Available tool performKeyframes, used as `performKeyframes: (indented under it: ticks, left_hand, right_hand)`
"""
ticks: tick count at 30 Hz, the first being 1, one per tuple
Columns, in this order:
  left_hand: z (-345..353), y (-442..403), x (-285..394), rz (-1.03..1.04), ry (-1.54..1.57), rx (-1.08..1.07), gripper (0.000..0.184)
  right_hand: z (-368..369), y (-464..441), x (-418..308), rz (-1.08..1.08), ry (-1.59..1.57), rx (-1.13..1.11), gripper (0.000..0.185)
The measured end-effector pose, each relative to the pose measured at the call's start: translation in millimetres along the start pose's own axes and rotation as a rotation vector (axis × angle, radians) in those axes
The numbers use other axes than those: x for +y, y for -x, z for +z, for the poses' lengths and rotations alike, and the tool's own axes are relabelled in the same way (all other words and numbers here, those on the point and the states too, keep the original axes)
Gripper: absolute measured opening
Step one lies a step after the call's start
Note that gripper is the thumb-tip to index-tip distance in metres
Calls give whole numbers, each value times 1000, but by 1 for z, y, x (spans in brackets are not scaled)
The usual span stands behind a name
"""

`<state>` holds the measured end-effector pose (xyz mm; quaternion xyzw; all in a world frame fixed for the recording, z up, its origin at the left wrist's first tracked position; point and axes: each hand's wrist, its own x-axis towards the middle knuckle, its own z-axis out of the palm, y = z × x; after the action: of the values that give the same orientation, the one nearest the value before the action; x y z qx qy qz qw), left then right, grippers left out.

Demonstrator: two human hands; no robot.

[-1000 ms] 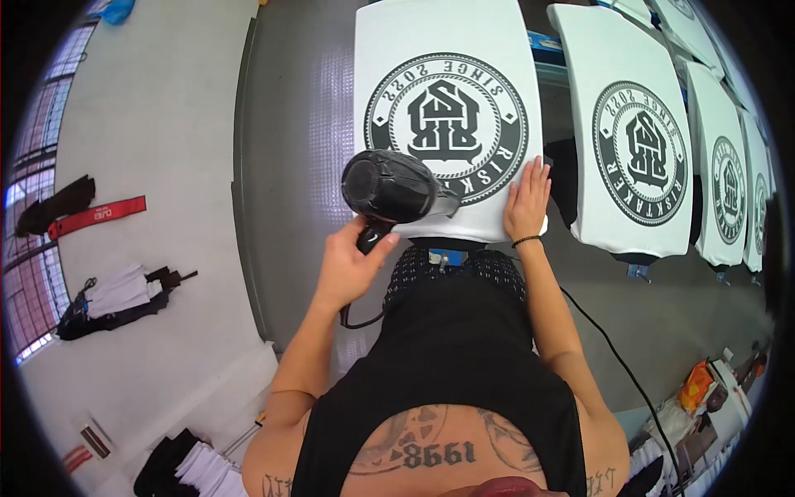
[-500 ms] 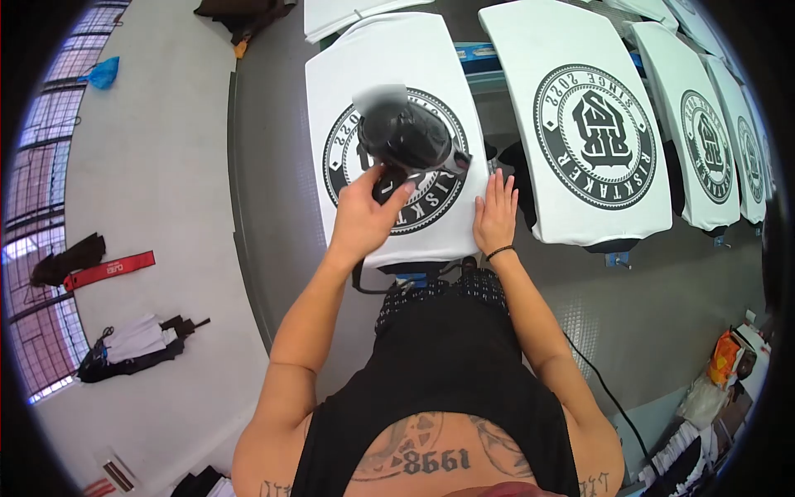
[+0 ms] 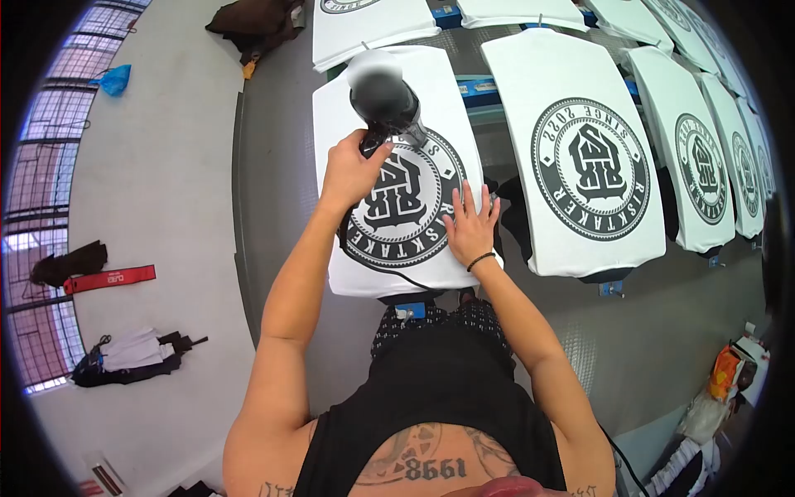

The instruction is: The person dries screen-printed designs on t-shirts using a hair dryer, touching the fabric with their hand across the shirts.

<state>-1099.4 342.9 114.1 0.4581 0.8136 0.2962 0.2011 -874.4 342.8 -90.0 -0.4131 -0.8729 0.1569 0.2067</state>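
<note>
The left hand point(image 3: 352, 174) curls around a hair dryer point(image 3: 386, 103) at one o'clock, apparently to aim it at the printed T-shirt point(image 3: 397, 203) beneath. At four o'clock, the right hand point(image 3: 472, 234) lies spread, seemingly bracing the T-shirt's edge.

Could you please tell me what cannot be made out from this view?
All in the head view:
- Part of the near print: hidden by the left hand and dryer.
- The dryer's rear: blurred.
- The underside of the right hand: turned down, hidden by the hand itself.
- The top-left shirt's print: cut off by the top edge.
- The lower-right cord's end: out of frame.
</note>
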Motion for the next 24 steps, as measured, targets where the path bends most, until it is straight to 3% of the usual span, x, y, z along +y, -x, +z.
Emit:
performKeyframes:
  ticks: [3,6,9,14,24]
  left_hand:
    - [-11,-11,-11,-84,129,-79,38]
    - [-19,-12,-20,-4,-21,57,39]
    - [-40,-18,-36,-156,75,1,40]
    - [-67,-12,-67,-73,-18,150,39]
    - [-123,52,-128,-231,30,160,37]
  right_hand:
    - [7,-6,-4,23,66,8,70]
    - [4,-5,-5,-23,116,-94,74]
    - [2,-5,-6,-48,148,-120,73]
    - [0,-6,-10,-41,178,-134,70]
    - [3,-6,-13,-24,285,-145,69]
